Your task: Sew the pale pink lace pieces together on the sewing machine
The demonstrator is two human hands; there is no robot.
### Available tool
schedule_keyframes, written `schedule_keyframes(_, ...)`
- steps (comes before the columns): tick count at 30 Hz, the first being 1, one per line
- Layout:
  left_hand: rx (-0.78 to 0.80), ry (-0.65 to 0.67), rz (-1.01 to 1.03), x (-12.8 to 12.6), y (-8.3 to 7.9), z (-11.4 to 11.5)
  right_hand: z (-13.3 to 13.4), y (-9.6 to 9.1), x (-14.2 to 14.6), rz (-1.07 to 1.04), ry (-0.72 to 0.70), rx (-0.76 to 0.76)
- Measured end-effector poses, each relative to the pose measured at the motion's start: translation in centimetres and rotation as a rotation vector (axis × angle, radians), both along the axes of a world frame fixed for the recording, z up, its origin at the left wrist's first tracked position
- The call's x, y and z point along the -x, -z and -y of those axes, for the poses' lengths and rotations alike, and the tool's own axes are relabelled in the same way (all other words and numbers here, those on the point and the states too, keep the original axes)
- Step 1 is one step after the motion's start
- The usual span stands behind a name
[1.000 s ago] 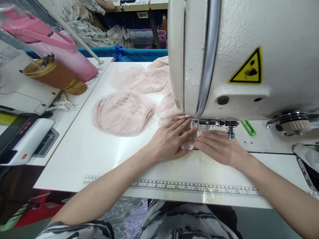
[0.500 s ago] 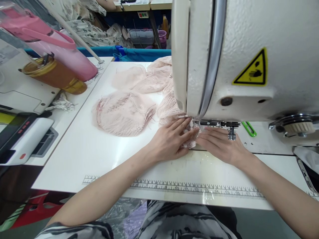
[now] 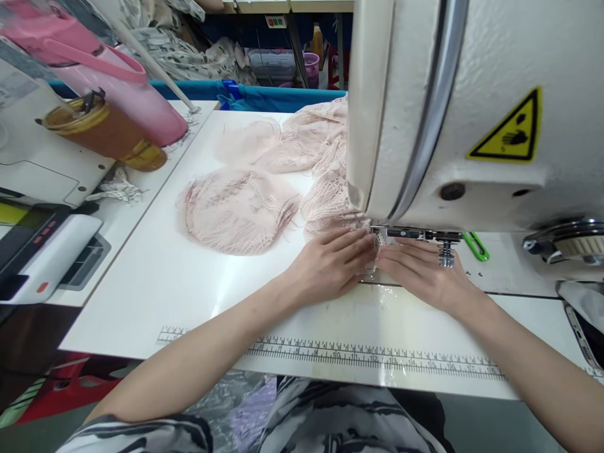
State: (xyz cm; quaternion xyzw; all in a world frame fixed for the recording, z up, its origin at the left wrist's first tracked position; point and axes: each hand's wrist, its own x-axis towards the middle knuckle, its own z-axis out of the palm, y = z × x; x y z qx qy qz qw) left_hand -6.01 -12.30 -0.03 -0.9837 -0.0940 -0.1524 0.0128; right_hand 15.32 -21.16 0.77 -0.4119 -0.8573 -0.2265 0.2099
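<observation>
Pale pink lace fabric runs under the head of a white sewing machine. My left hand lies flat on the near end of the lace, left of the presser foot, its fingers stretched out side by side. On the other side, my right hand rests flat with extended fingers, touching the lace edge. The metal thread tensioner partly covers it. Under both hands most of the near lace is hidden. A separate rounded lace piece with reddish edge threads lies further left.
A pink bottle and an amber cup stand at the left. Green thread snips lie behind my right hand. A phone is at the right edge. A printed ruler runs along the table's front.
Less lace shows in front of my left hand, whose fingers have come closer together. My right hand stays nearly in place. The view has shifted slightly, with the machine further right.
</observation>
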Motion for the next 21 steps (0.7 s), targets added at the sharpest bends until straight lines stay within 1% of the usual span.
schedule_keyframes(3, -0.059, 0.056, 0.046, 0.3, 0.1, 0.1, 0.1, 0.2, 0.1, -0.032, -0.035, 0.028)
schedule_keyframes(5, -0.065, 0.047, 0.069, 0.4, 0.1, 0.1, 0.3, 0.4, 0.3, -0.040, -0.027, 0.058)
schedule_keyframes(11, -0.063, 0.044, 0.110, 0.5, -0.1, -0.4, 0.5, 1.2, 0.9, -0.086, 0.003, 0.213)
schedule_keyframes(13, -0.055, 0.035, 0.113, 0.5, 0.0, -0.6, 0.3, 1.4, 1.0, -0.104, -0.006, 0.211)
schedule_keyframes(17, -0.033, 0.013, 0.111, 0.5, 0.0, -0.8, -0.2, 1.6, 1.3, -0.107, -0.020, 0.132)
schedule_keyframes(21, -0.037, -0.003, 0.111, 0.5, -0.1, -0.8, -0.5, 1.6, 1.2, -0.088, -0.018, 0.101)
